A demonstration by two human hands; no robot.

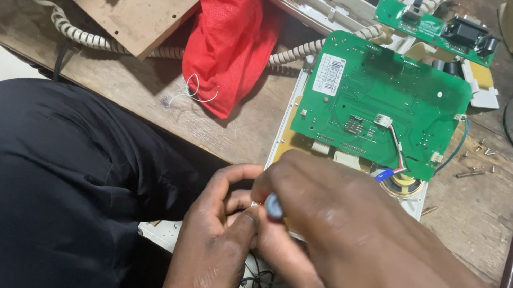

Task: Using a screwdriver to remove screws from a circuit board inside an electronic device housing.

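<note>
At near edge of wooden bench (133, 84), both hands meet over opened white casing (288, 111). Right hand (333, 228) fingers closed on small grey-blue tool tip (273, 206); left hand (216, 235) fingers curled narrow, pinching beside it. Green circuit board (383, 103) lies just beyond, on casing. Step looks like fine fastening work; next move calls for steady alignment.

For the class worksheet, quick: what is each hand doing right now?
Left hand: fingers curled, pinching at something too small to tell.
Right hand: closed on a small grey knob, probably a tool's end.
</note>
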